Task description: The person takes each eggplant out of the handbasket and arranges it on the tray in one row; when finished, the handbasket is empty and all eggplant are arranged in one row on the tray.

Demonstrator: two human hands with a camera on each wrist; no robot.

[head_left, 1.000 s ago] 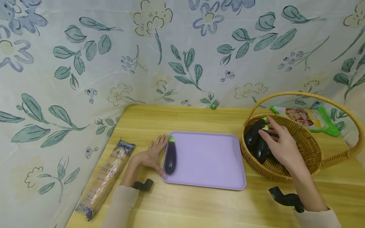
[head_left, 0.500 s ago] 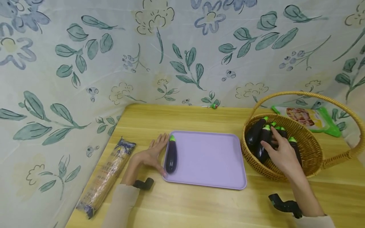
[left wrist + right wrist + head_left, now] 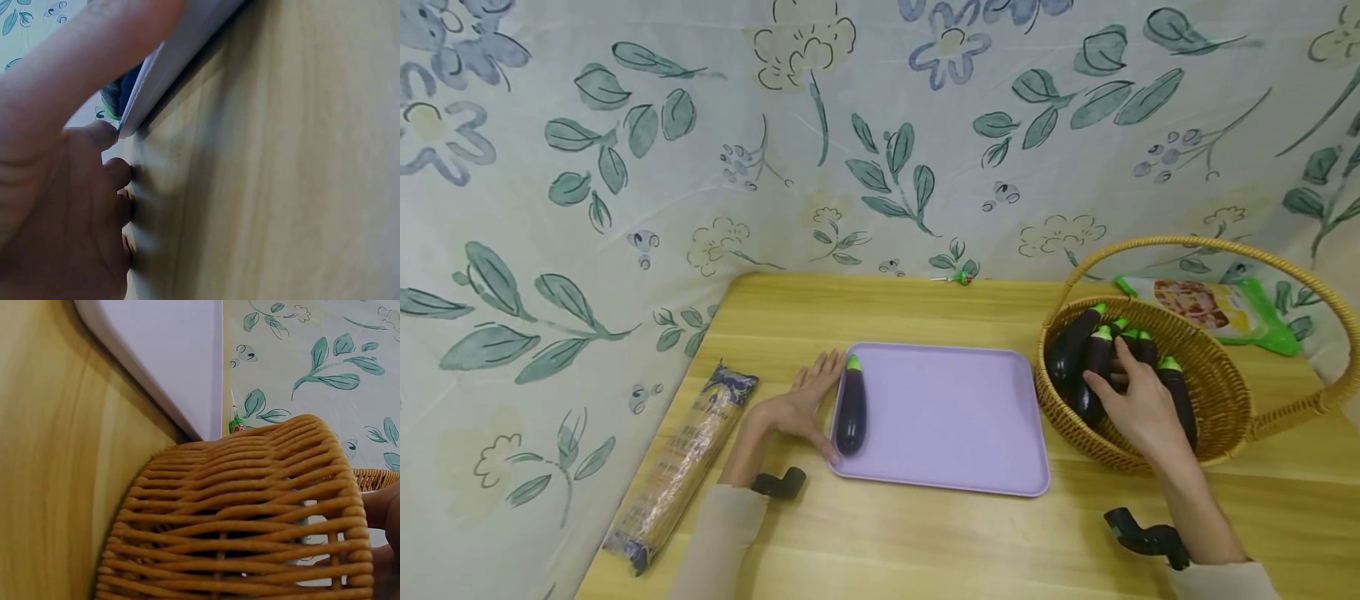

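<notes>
Noting the front eggplant (image 3: 1097,357) first: it is leaning inside the wicker basket (image 3: 1221,387), stem end up, under the right grip (image 3: 1135,400), with the thumb overlapping its body and the fingers reaching toward its right side. Thumb and fingers are standing apart; cannot tell whether they are clamping. Change over the last second: this grip is now sitting lower, away from the stem, uncovering a further eggplant (image 3: 1180,398) to its right. Judgement: a hold is being sought, no lift showing. Farther out, one eggplant (image 3: 852,412) is lying along the left side of the lilac tray (image 3: 951,417), the left grip (image 3: 801,414) spreading its fingers against the rim.
</notes>
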